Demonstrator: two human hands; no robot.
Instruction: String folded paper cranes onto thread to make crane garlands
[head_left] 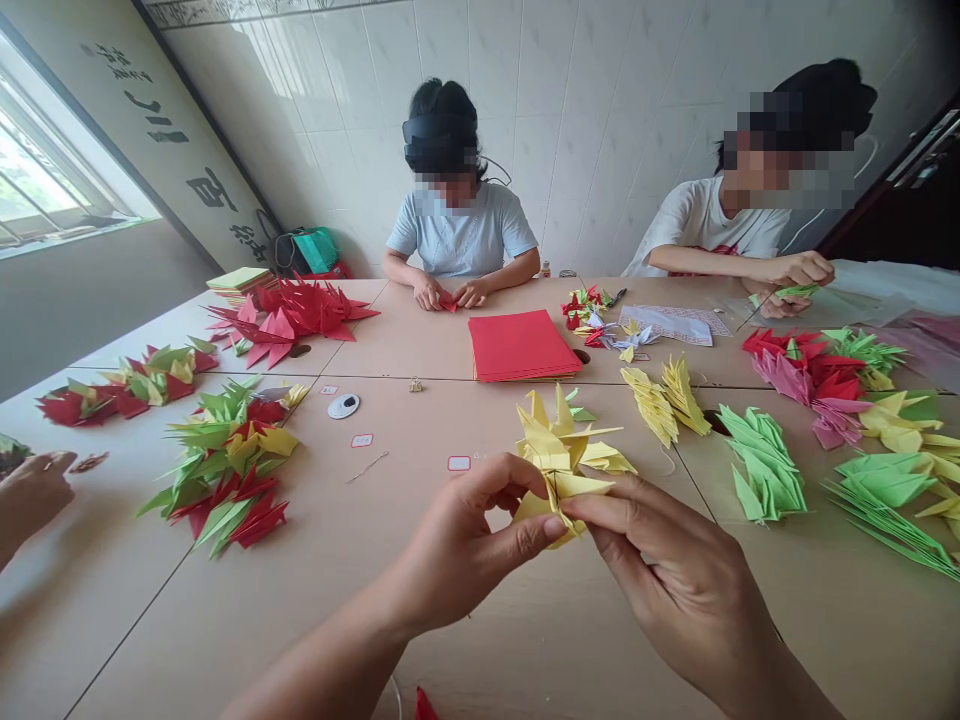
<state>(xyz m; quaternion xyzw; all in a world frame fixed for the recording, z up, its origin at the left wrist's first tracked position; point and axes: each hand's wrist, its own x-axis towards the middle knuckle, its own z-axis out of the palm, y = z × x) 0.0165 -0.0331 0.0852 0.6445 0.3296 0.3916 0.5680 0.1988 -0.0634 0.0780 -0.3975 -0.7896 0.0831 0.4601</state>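
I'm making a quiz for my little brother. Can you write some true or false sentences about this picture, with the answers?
1. The left hand and right hand both hold yellow origami. True.
2. The top sheet of the square paper stack is blue. False: it is red.
3. The person in the light-blue shirt has both hands on a piece of red paper. True.
4. The gold clip sits on top of the square paper stack. False: it lies on the table, to the left of the stack.
5. The far-right person's shirt is mainly white. True.
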